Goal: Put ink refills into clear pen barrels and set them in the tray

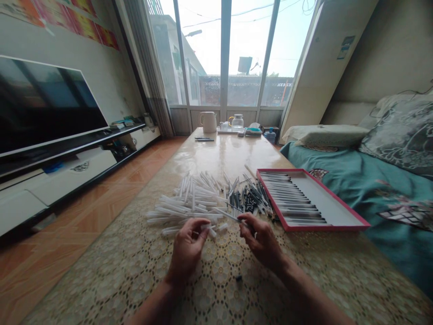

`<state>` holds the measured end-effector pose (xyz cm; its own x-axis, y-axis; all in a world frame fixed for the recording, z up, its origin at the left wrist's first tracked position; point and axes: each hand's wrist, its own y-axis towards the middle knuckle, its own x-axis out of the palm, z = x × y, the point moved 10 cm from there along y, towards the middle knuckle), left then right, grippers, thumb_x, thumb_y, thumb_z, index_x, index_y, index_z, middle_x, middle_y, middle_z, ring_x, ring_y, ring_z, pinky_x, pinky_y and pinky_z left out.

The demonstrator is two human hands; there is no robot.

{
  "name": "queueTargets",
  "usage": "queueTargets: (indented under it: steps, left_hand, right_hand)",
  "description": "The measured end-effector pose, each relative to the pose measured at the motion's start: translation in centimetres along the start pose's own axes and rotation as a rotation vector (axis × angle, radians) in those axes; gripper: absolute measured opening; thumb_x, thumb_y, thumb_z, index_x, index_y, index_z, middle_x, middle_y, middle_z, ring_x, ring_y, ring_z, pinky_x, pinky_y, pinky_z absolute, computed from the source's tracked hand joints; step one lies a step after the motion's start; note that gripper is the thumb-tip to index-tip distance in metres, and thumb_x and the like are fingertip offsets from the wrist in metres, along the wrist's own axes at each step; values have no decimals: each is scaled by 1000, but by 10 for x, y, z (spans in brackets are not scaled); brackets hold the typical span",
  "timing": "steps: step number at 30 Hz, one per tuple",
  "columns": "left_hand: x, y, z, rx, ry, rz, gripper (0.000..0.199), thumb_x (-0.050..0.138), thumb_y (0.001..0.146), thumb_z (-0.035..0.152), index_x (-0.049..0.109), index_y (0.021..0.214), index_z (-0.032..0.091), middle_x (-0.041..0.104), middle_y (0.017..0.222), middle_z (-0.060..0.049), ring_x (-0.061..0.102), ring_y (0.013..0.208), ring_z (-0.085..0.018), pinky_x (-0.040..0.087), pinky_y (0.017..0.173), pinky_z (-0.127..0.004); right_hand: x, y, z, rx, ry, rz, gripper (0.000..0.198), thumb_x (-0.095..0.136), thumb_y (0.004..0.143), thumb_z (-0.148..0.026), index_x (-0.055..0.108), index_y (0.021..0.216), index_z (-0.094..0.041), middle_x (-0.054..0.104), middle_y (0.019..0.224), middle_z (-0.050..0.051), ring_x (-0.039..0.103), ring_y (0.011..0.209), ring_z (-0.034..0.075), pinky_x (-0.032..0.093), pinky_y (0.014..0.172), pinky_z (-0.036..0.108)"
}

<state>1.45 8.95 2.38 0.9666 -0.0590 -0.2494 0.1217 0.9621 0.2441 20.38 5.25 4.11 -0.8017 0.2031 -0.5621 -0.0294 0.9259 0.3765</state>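
while right hand (260, 237) pinch-tight on rods (228, 215), left hand (190, 241) likewise on perhaps a cap (205, 226)

Harsh daylight through the windows (226, 58) glares on the tabletop (233, 152).

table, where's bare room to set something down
Bare: the table between the white tubes and the glass jug; also inside the pink box, right of its pens. Crowded: ahead of the left hand and right hand, tubes and dark pieces spread up to the box.

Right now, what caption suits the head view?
Left hand by white tubes, right hand holding a thin rod near pink-rimmed tray.
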Motion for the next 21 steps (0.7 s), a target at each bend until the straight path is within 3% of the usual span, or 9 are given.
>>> queueTargets:
  steps: [4,7,14,21]
  left_hand:
    - [3,2,-26,-298,-425,-26,24,72,68,30,68,86,15,63,68,-1,51,53,-10,38,51,-21]
    - [5,0,-33,-400,-606,-1,27,76,63,29,67,85,16,60,63,2,49,50,-7,38,50,-18]
    - [17,-2,-32,-383,-566,-88,25,70,69,33,64,85,14,58,62,2,48,48,-6,36,46,-17]
    - [23,-4,-28,-365,-535,-126,28,69,70,36,61,85,15,58,60,2,48,46,-7,32,42,-16]
  right_hand:
    - [-6,-1,-7,-34,-75,39,14,47,79,-20,60,85,-18,51,58,-2,44,51,11,34,52,21]
    - [-3,-1,-7,-34,-111,10,15,49,76,-18,61,84,-18,52,60,-2,44,50,11,34,51,22]
    - [5,-2,-12,-58,-143,-49,13,49,76,-16,60,84,-19,55,63,-1,46,53,11,35,54,22]
    - [21,-4,-13,-138,-225,-164,13,47,87,-25,59,89,-20,63,71,1,54,60,13,35,57,22]
